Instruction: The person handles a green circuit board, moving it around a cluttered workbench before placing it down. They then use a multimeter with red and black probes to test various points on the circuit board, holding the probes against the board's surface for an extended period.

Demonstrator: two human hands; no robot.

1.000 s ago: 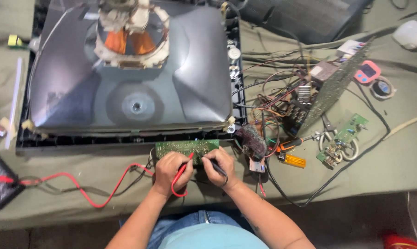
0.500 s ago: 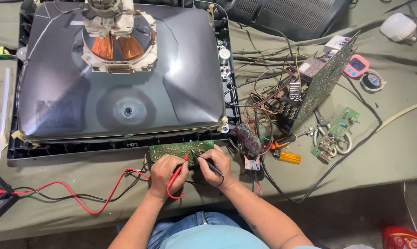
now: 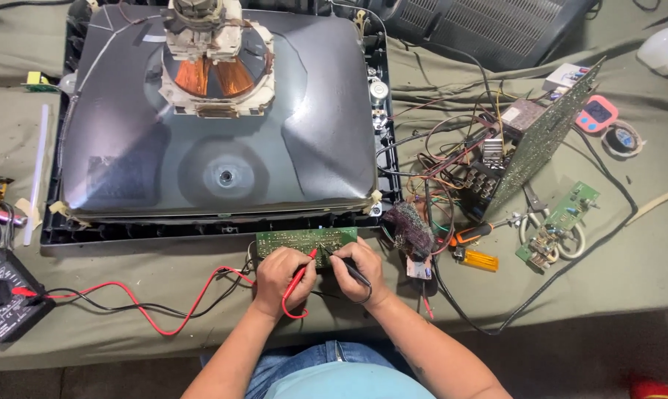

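Both forearms reach forward over the table edge, wrists bent down. The left hand (image 3: 278, 273) pinches a red probe (image 3: 298, 275), the right hand (image 3: 363, 270) a black probe (image 3: 352, 270), tips meeting on the small green circuit board (image 3: 306, 241) lying just before the big picture tube (image 3: 223, 118).

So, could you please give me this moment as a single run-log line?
left hand: holds red probe | right hand: holds black probe | both tips on green circuit board | multimeter at left

pink gadget's small screen (image 3: 598, 113), far right
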